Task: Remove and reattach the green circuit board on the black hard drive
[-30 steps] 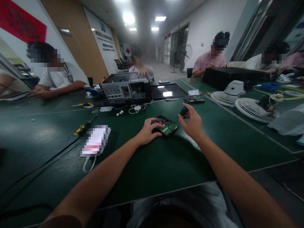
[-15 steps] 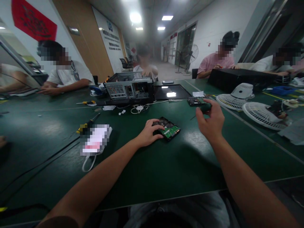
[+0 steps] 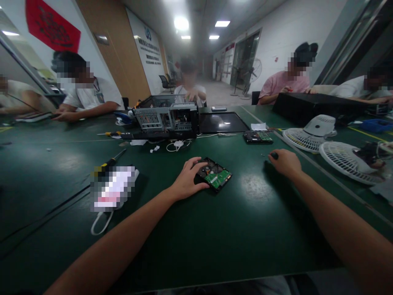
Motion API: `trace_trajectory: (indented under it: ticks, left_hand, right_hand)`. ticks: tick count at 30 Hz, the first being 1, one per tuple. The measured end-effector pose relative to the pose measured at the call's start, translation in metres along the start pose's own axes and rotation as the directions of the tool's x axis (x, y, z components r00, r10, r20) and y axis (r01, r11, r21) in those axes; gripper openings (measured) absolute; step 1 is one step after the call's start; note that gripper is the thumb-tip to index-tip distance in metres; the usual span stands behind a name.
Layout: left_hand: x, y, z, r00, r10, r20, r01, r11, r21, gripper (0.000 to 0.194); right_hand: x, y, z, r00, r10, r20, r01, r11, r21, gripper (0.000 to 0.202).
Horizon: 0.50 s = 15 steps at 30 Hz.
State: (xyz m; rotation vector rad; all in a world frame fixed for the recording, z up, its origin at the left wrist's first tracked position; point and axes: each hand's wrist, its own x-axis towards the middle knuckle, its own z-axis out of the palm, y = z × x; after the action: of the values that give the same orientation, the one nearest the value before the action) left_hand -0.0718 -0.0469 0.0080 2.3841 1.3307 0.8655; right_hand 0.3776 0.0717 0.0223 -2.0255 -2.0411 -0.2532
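Observation:
My left hand [image 3: 190,177] grips the left side of a hard drive [image 3: 218,178], fingers over its top and thumb at the near edge. The drive lies on the green table with its green circuit board facing up. Off to the right, my right hand [image 3: 285,162] is closed low over the table around a screwdriver [image 3: 274,155]. Only the dark end of its handle shows; the shaft is hidden. Tiny bits, perhaps screws, lie just left of that hand. Farther back rests a second hard drive [image 3: 258,137].
An opened computer case [image 3: 167,116] and a flat dark panel [image 3: 223,122] stand at the back. White fan parts [image 3: 346,163] lie right, near a black box [image 3: 316,107]. A phone [image 3: 115,188] and a yellow-black screwdriver [image 3: 111,162] lie left. Co-workers sit around the table.
My right hand has moved right and down to the table, and the screwdriver in it has turned so its shaft no longer shows. My left hand stays on the hard drive. The view has shifted slightly.

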Motion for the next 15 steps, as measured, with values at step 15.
trace_trajectory:
  ticks: [15]
  left_hand:
    - [0.014, 0.001, 0.011, 1.0, -0.008, -0.023, 0.01, 0.996, 0.089, 0.092]
  right_hand:
    - [0.019, -0.021, 0.027, 0.996, 0.053, 0.067, -0.052, 0.998, -0.027, 0.047]
